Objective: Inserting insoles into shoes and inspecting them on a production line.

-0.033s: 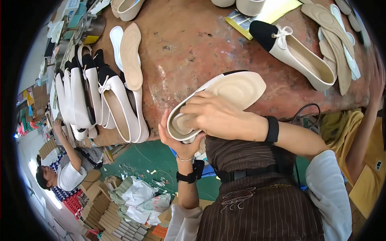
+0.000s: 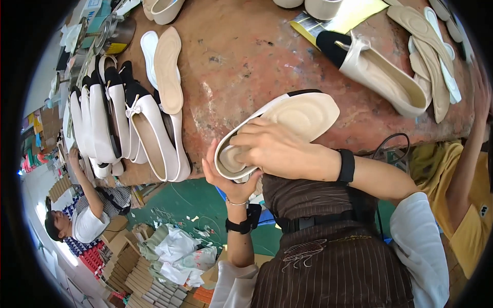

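A cream flat shoe with a black toe is at the table's near edge, its heel toward me. My left hand cups the heel from outside, fingers on the far side and thumb on the near side. A beige padded insole lies along the shoe, its wide front end overhanging the shoe's side. My right hand is bent over the shoe, its curled fingers pressing the insole's back part down inside the heel. Those fingertips are partly hidden by the hand.
Left stand several cream shoes with black toes, beside a loose insole. On the right are a bow-trimmed shoe, stacked insoles and a co-worker's arm. A yellow sheet lies at the back; another person stands left.
The bow-trimmed shoe at the right has tipped slightly and looks blurred. My hands and the shoe they hold stay nearly the same.
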The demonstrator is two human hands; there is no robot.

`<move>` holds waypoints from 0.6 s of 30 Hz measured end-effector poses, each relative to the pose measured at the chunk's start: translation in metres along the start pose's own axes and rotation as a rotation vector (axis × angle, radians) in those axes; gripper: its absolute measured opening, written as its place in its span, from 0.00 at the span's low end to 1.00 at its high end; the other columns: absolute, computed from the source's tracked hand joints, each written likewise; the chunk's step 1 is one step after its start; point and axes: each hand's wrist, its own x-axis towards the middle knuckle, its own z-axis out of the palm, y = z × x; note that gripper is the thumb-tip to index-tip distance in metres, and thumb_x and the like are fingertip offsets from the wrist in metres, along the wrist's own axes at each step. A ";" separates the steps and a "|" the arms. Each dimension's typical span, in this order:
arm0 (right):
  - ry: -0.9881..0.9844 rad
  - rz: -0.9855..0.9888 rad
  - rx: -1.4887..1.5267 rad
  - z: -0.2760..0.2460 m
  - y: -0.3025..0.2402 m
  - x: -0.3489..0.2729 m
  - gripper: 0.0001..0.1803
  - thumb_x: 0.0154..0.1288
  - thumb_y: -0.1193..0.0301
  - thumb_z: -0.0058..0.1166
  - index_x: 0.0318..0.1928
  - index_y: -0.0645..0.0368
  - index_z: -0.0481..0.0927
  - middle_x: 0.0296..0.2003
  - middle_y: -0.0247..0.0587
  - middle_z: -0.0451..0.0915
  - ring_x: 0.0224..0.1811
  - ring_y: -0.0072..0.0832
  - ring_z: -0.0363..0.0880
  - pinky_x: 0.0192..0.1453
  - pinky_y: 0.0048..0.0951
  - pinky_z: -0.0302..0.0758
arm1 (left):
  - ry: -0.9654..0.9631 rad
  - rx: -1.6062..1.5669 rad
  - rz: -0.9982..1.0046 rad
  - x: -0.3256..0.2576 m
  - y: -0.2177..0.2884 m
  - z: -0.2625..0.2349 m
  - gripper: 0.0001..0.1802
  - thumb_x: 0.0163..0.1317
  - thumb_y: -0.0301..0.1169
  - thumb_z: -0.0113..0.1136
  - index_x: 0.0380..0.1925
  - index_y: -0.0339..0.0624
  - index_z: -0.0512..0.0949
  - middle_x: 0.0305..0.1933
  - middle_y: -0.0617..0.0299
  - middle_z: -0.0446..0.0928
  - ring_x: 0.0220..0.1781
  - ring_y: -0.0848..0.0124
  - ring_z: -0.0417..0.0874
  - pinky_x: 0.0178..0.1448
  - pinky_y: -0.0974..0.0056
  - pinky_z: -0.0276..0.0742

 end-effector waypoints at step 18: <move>-0.137 -0.210 0.008 0.019 0.005 0.010 0.18 0.57 0.71 0.52 0.45 0.66 0.84 0.55 0.47 0.79 0.62 0.38 0.76 0.69 0.38 0.70 | -0.186 -0.053 -0.040 0.021 -0.005 -0.023 0.53 0.54 0.64 0.65 0.70 0.39 0.59 0.69 0.33 0.63 0.68 0.39 0.68 0.68 0.45 0.65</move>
